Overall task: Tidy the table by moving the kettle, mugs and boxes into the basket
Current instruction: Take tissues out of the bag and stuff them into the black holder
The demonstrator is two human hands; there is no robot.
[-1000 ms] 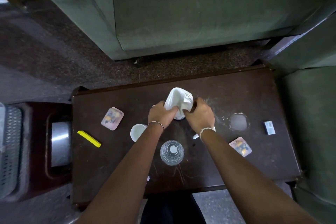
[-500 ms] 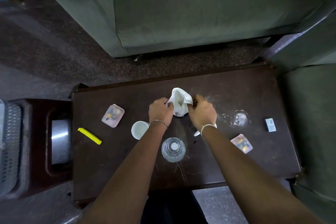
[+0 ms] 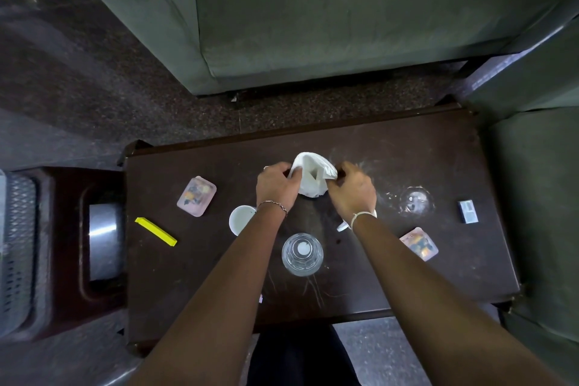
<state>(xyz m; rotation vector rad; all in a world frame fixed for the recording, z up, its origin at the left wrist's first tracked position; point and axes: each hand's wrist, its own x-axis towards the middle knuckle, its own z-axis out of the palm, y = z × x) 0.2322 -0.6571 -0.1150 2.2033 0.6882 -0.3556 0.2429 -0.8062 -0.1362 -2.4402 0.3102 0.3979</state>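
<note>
Both forearms reach forward over the dark surface, wrists close together. The left hand and right hand each pinch one side of a white cloth, fingers curled onto its edges. A white mug stands beside the left wrist, behind the fingers; a second mug shows partly under the right wrist.

A dark wooden table stands on speckled carpet, a green sofa beyond it, another green seat at its right.
</note>
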